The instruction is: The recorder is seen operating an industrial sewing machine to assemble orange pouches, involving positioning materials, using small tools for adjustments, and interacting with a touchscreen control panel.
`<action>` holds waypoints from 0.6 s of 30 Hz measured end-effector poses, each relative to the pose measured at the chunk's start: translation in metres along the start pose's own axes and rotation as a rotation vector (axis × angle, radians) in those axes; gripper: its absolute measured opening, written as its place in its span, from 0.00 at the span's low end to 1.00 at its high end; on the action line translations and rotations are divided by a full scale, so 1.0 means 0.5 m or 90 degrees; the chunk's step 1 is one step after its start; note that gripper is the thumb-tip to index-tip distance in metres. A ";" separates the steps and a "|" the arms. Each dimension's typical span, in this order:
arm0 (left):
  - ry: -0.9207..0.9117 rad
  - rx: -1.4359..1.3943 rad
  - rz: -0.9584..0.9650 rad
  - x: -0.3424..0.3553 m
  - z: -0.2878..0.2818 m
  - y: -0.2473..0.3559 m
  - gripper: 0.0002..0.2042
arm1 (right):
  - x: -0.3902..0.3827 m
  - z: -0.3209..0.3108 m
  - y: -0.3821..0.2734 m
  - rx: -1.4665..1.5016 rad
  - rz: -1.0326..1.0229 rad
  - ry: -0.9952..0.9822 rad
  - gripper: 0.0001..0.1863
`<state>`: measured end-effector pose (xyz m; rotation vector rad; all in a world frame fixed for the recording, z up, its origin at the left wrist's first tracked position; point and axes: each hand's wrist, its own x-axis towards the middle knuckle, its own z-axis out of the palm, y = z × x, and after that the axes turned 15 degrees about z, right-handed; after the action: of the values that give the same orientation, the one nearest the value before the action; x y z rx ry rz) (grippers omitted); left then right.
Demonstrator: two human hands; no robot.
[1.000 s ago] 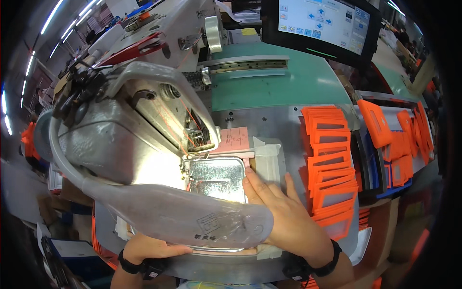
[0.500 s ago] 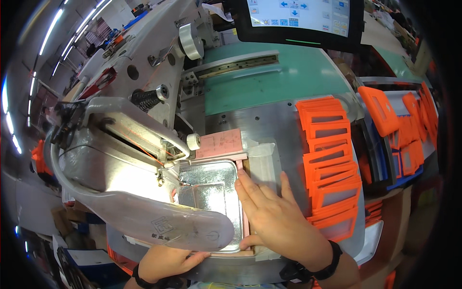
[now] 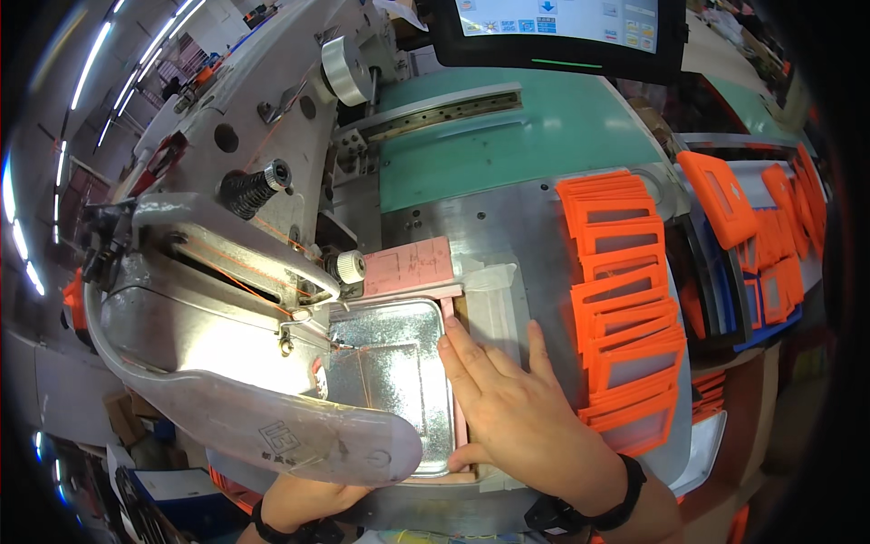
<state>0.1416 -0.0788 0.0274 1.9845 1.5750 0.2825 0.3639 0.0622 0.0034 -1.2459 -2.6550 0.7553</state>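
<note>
A shiny metal plate (image 3: 421, 399) with a thin raised rim lies in a pink frame (image 3: 459, 412) under the head of a sewing machine (image 3: 172, 299). Spread fingers of my right hand (image 3: 512, 408) rest along the right side of the plate and frame, the thumb near their lower right corner. My left hand (image 3: 313, 500) is at the near side, below the machine's clear plastic guard (image 3: 299, 440); its fingers are mostly hidden. Orange thread (image 3: 237, 276) runs down the machine head toward the needle area, and a thread lies across the plate.
Overlapping orange frame-shaped pieces (image 3: 625, 317) with clear windows line the right of the metal bed. More orange pieces (image 3: 775, 272) lie in a bin farther right. A control screen (image 3: 562, 32) stands at the back, beyond a green table surface (image 3: 489, 150).
My left hand has slipped farther left, and its fingers have gone out of sight behind the guard. My right hand stays on the frame's right side. The view has shifted slightly.
</note>
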 end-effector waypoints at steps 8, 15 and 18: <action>-0.063 0.103 0.051 -0.001 -0.002 -0.001 0.21 | 0.002 0.003 0.000 0.008 -0.001 0.005 0.56; -0.020 -0.038 -0.055 -0.003 0.003 0.003 0.20 | 0.003 0.001 -0.001 0.003 0.002 -0.004 0.56; -0.031 0.077 0.004 -0.007 0.011 -0.008 0.20 | 0.003 0.002 0.000 0.006 0.002 0.000 0.57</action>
<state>0.1402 -0.0832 0.0216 2.0727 1.5883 0.1425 0.3627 0.0629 0.0021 -1.2473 -2.6471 0.7671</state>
